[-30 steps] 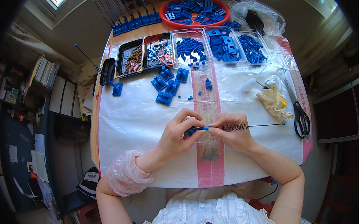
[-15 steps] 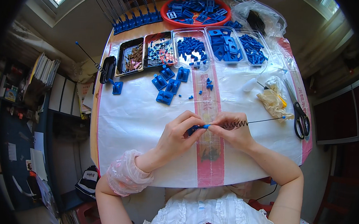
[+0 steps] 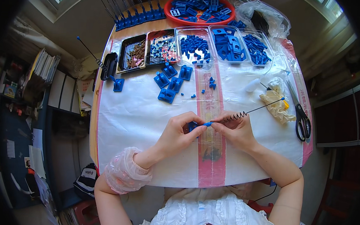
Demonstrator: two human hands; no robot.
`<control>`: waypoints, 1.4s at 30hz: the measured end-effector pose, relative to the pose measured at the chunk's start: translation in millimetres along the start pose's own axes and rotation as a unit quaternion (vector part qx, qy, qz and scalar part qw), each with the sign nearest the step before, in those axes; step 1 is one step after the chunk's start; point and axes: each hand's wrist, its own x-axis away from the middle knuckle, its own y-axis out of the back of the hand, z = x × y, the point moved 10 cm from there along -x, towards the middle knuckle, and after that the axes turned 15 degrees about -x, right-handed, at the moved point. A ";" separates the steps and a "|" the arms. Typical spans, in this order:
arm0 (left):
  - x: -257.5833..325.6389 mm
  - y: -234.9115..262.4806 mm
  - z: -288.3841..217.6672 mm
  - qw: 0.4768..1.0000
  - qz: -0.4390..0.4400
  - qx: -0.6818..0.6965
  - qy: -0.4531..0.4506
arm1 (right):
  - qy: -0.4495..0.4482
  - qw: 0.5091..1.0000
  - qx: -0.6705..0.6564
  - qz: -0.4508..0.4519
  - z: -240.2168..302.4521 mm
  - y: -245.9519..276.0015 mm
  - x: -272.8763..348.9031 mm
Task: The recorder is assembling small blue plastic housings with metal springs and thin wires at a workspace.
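My left hand [image 3: 174, 133] is closed on a blue plastic part [image 3: 192, 126], mostly hidden by the fingers. Opposite it, my right hand [image 3: 239, 133] pinches the near end of a black spring rod [image 3: 236, 116], where a narrow blue end piece [image 3: 207, 124] shows between the two hands. The coil leaves the right fingers, and its straight wire slants up to the right, ending in a small blue tip. Beyond the left hand lies a cluster of blue square bases [image 3: 175, 84]. Several small blue pieces [image 3: 212, 85] are scattered beside them.
Trays stand along the back, holding brown screws [image 3: 136, 54], silver nuts [image 3: 162, 49], and blue parts [image 3: 227, 45]. Behind them are a red basin [image 3: 166, 13] and a row of upright spring rods [image 3: 142, 17]. Black-handled scissors [image 3: 302, 120] lie at right, near a crumpled cloth [image 3: 276, 107].
The spring rod's tip has swung upward and away, so the rod slants more steeply. Both hands still grip their parts, with a slight shift of the fingers.
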 end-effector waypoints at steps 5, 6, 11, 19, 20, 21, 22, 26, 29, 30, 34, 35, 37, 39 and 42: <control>-0.5 -1.6 2.3 0.999 0.014 0.031 0.019 | -0.008 1.000 -0.022 -0.008 0.0 -0.8 0.1; -0.6 -1.7 2.2 0.999 0.014 0.033 0.015 | -0.004 1.000 -0.027 -0.008 0.4 -1.2 0.1; 0.7 -1.7 0.3 1.000 0.003 0.015 -0.025 | -0.020 1.000 -0.017 -0.005 -0.9 -0.9 1.3; 1.4 0.0 -6.0 0.998 -0.012 -0.006 -0.056 | 0.004 1.000 0.006 0.009 -1.0 -0.9 1.5; 1.5 0.2 -7.0 0.998 -0.012 -0.007 -0.057 | 0.006 1.000 0.009 0.012 0.5 -2.2 1.2; 1.8 1.1 -8.7 0.998 -0.011 -0.008 -0.057 | 0.009 1.000 0.013 0.015 1.5 -3.1 1.0; 1.9 1.4 -9.7 0.998 -0.010 -0.009 -0.058 | 0.009 1.000 0.014 0.016 1.3 -3.1 1.0; 2.5 0.3 -8.2 0.998 -0.011 -0.002 -0.057 | 0.009 0.999 0.023 0.022 0.9 -2.8 1.1; 2.2 -0.1 -8.1 0.998 -0.013 0.005 -0.058 | 0.010 0.999 0.021 0.023 1.0 -2.7 1.4; 1.3 0.6 -10.0 0.998 -0.020 0.006 -0.065 | 0.011 0.999 0.018 0.024 2.3 -3.2 0.9; 0.6 -0.3 -7.6 0.998 -0.022 0.005 -0.065 | 0.009 1.000 0.003 0.020 2.1 -3.6 1.2; 0.5 -0.5 -6.9 0.998 -0.018 0.002 -0.060 | 0.007 1.000 -0.001 0.018 0.6 -3.7 1.7; 0.5 -0.6 -5.7 0.999 -0.010 -0.003 -0.051 | 0.000 1.000 -0.015 0.016 -1.6 -3.7 1.8; 2.0 -0.1 -5.2 0.999 -0.010 0.002 -0.045 | -0.010 0.999 -0.035 0.015 -5.3 -4.3 1.3; 2.4 0.2 -3.5 0.999 -0.003 0.006 -0.037 | -0.005 0.999 -0.025 0.022 -5.9 -4.7 -0.1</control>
